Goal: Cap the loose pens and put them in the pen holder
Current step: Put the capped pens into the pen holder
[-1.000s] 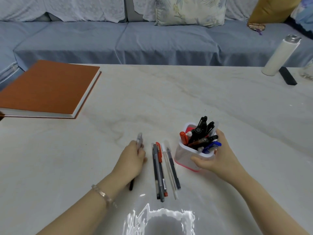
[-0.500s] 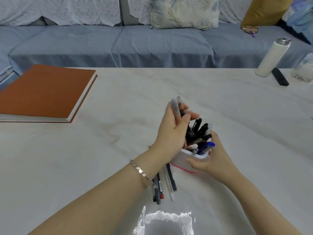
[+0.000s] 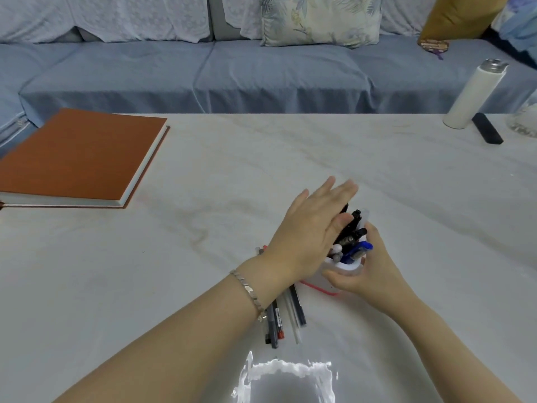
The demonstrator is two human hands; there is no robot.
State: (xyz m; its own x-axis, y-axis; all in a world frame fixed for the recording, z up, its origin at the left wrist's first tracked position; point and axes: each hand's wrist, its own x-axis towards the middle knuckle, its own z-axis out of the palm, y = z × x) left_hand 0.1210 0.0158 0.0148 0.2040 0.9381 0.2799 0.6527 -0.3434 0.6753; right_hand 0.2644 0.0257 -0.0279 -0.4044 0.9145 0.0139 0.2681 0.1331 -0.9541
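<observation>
Head view: pen holder [image 3: 325, 276] crammed with pens [image 3: 353, 242].

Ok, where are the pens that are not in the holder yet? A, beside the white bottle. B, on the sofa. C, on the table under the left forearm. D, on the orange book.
C: the loose pens lie on the table beneath the left wrist, just left of the pen holder.
</observation>
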